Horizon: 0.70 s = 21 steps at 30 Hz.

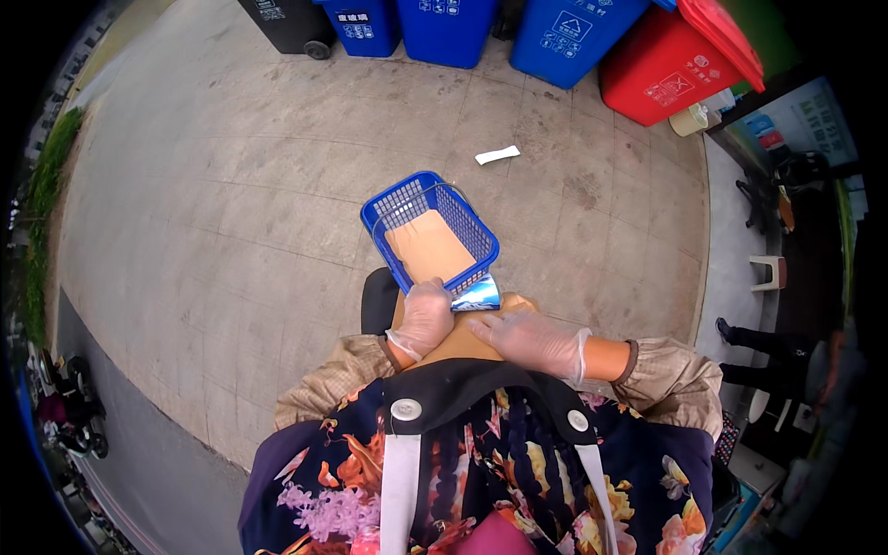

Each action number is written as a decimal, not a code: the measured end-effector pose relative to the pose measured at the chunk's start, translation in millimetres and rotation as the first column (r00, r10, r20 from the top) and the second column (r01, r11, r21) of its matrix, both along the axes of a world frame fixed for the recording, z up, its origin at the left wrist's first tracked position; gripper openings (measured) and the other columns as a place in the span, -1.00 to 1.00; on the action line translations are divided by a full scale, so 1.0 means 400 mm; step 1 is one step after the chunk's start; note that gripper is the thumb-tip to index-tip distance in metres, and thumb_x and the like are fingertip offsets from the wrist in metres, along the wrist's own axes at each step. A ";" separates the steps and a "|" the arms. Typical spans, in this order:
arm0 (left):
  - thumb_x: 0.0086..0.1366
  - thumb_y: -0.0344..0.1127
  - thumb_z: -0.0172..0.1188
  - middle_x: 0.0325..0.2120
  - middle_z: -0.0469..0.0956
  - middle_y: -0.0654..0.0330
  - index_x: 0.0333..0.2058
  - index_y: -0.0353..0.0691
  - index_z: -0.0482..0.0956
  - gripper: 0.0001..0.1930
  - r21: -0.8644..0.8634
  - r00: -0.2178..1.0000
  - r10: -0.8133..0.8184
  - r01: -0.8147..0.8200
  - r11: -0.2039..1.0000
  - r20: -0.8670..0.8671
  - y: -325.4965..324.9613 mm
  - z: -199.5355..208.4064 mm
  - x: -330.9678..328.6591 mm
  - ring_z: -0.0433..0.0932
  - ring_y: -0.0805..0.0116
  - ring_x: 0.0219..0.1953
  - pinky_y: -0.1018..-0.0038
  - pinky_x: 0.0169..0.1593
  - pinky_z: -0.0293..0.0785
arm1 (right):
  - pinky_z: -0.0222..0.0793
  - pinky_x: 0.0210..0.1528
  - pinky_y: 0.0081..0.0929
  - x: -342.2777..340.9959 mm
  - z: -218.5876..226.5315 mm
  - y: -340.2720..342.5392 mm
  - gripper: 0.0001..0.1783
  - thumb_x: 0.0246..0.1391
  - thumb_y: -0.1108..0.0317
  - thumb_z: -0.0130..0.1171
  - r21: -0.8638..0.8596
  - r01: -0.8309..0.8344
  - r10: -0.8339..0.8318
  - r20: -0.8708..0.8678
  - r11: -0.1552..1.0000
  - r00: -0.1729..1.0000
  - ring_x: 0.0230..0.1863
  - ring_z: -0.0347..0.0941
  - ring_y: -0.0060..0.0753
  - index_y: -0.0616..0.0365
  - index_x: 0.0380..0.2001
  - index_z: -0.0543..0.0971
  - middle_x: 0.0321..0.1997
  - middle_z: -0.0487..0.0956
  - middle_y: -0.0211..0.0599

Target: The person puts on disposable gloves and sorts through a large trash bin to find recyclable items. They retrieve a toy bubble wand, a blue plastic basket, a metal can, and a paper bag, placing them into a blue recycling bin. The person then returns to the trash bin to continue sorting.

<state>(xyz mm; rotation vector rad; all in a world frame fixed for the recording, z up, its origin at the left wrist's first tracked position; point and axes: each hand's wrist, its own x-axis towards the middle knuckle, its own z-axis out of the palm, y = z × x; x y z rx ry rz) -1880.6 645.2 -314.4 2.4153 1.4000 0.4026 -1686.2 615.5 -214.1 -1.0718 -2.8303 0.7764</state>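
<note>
My left hand (pixel 425 320), in a clear glove, is closed in a fist at the near edge of a blue plastic basket (pixel 484 236). What its fingers hold is hidden. My right hand (pixel 536 342), also gloved, lies with fingers stretched out flat on a tan, paper-like sheet (pixel 462 346) in front of my body. Between the hands and the basket's near corner is a shiny blue-and-white packet or can (pixel 476 295); which one I cannot tell. Inside the basket rests a flat piece of brown paper or cardboard (pixel 431 246). A thin handle curves over the basket's far end.
A white strip (pixel 497 155) lies on the paved ground beyond the basket. Along the far side stand a black bin (pixel 287 23), several blue bins (pixel 578 46) and a red bin (pixel 666 74). At right are a small stool (pixel 768 273) and a person in dark clothes (pixel 777 350).
</note>
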 end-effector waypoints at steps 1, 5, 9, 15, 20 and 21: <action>-0.14 -0.40 0.22 -0.55 0.46 -0.02 -0.55 -0.30 0.61 -0.88 0.006 0.998 0.031 -0.031 1.000 0.047 0.020 0.006 0.008 0.49 0.02 -0.49 0.22 -0.40 0.41 | 0.42 -0.34 -0.30 0.009 -0.014 0.019 -0.78 0.03 0.47 -0.04 0.023 0.033 -0.032 -0.032 0.999 0.999 -0.34 0.52 -0.14 0.25 -0.22 0.43 -0.37 0.51 -0.10; -0.15 -0.46 0.19 -0.52 0.47 0.03 -0.51 -0.27 0.63 -0.86 -0.020 0.982 0.121 -0.120 0.993 0.142 0.138 0.008 -0.013 0.48 0.02 -0.45 0.23 -0.36 0.40 | 0.42 -0.33 -0.31 0.026 -0.042 0.106 -0.75 -0.05 0.47 0.01 0.166 0.137 -0.108 -0.172 0.977 0.979 -0.36 0.51 -0.12 0.24 -0.24 0.48 -0.43 0.52 -0.10; -0.04 -0.33 0.31 -0.30 0.54 -0.11 -0.44 -0.35 0.61 -0.79 -0.287 0.878 0.319 -0.221 0.932 0.357 0.463 0.042 -0.078 0.55 -0.02 -0.30 0.29 -0.22 0.46 | 0.45 -0.30 -0.30 0.153 -0.073 0.297 -0.59 -0.14 0.48 0.13 -0.001 0.307 -0.305 -0.122 0.952 0.945 -0.33 0.53 -0.10 0.20 -0.11 0.48 -0.36 0.55 0.00; 0.05 -0.34 0.30 -0.36 0.60 0.13 -0.21 -0.46 0.54 -0.64 -0.722 0.497 0.723 -0.245 0.647 0.479 0.878 0.086 -0.178 0.55 0.44 -0.36 0.51 -0.25 0.46 | 0.40 -0.33 -0.57 0.491 -0.099 0.549 -0.82 0.11 0.41 0.10 -0.452 0.837 -0.951 -0.154 0.309 0.268 -0.39 0.43 -0.63 0.25 -0.24 0.56 -0.40 0.59 -0.37; 0.06 -0.27 0.32 -0.36 0.59 0.14 -0.23 -0.47 0.57 -0.62 -0.704 0.334 0.797 -0.377 0.602 0.502 1.047 0.037 -0.167 0.56 0.42 -0.36 0.51 -0.25 0.47 | 0.38 0.01 -0.44 0.638 0.002 0.797 -0.61 0.13 0.43 0.05 -0.840 0.471 -0.783 -0.475 0.269 -0.400 -0.05 0.43 -0.40 0.27 0.04 0.36 -0.02 0.47 -0.24; 0.05 -0.25 0.33 -0.36 0.59 0.14 -0.24 -0.47 0.57 -0.61 -0.714 0.274 0.819 -0.401 0.573 0.503 1.081 0.048 -0.151 0.56 0.42 -0.36 0.50 -0.24 0.47 | 0.34 0.09 -0.37 0.670 -0.013 0.860 -0.55 0.13 0.42 0.06 -0.875 0.326 -0.698 -0.482 0.357 -0.530 0.03 0.39 -0.34 0.24 0.09 0.30 0.06 0.42 -0.21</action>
